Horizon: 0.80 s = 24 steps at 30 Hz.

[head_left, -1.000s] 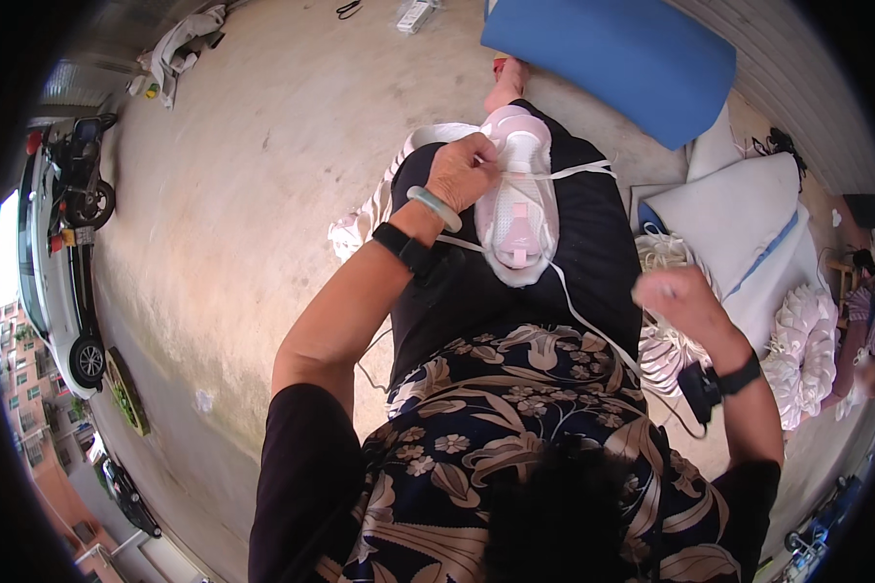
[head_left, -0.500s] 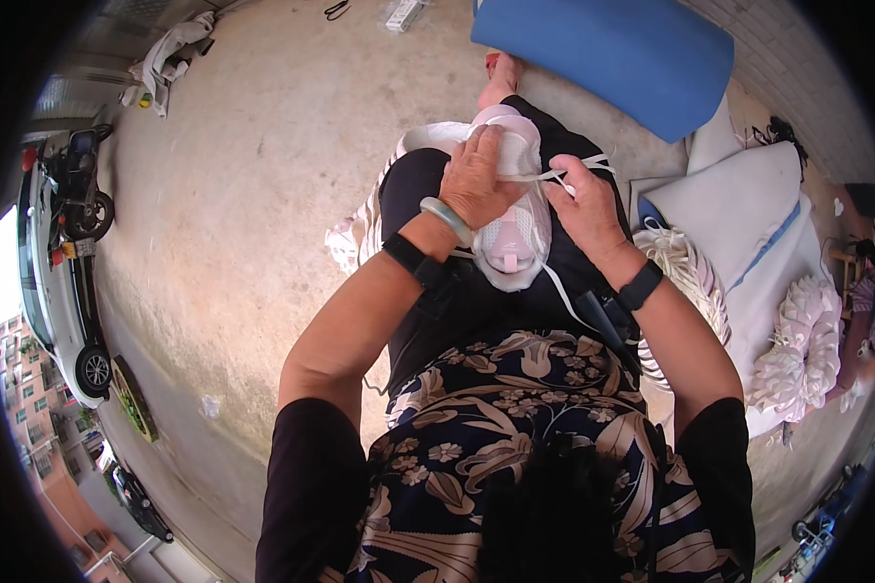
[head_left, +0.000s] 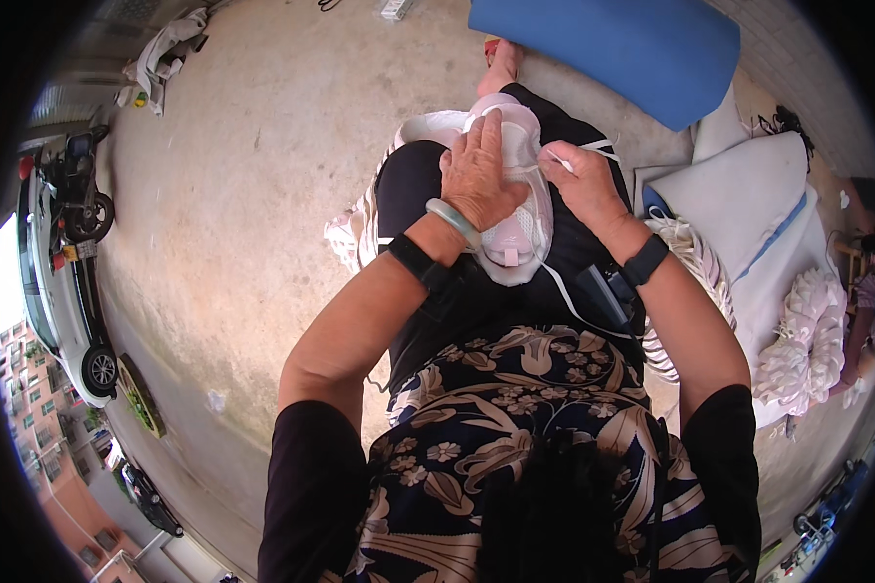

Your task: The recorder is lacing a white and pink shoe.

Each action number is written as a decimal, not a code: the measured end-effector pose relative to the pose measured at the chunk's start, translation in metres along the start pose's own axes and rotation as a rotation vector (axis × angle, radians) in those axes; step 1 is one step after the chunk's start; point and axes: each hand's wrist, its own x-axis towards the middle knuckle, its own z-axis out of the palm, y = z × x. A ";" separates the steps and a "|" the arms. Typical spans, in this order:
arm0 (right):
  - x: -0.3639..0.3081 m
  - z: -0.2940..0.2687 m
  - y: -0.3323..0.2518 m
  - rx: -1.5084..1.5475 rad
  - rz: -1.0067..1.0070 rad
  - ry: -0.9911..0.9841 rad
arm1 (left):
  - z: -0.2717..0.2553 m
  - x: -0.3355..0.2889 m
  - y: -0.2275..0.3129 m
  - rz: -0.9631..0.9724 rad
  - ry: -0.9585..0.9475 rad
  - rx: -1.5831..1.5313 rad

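A pink and white shoe upper [head_left: 521,124] lies across my lap. My left hand [head_left: 476,183] is pressed flat on it, fingers stretched out and thumb apart. Beside the upper's right edge, my right hand [head_left: 590,187] pinches a thin white shoelace between thumb and fingers. A loose stretch of white lace [head_left: 564,290] trails from the upper's near end over my right thigh. The part of the upper beneath my left palm is hidden.
A blue sheet roll [head_left: 608,53] lies ahead on the concrete floor. White sheeting [head_left: 753,199] and bundled pale uppers [head_left: 797,345] are to my right, with a stack of white strips [head_left: 695,267] closer in. A car [head_left: 63,301] and motorbike [head_left: 89,199] stand far left.
My right hand has drawn slightly left and down, and the lace loops between the hands have pulled in close to the upper. My left fingers have straightened and spread.
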 end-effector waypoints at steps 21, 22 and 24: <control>-0.006 -0.010 -0.020 -0.167 -0.131 -0.262 | -0.002 0.013 -0.018 0.217 -0.028 -0.087; -0.006 -0.009 -0.021 -0.222 -0.116 -0.272 | -0.005 0.014 -0.015 0.218 -0.031 -0.088; -0.005 -0.008 -0.022 -0.276 -0.103 -0.283 | -0.012 0.015 -0.009 0.128 -0.061 0.004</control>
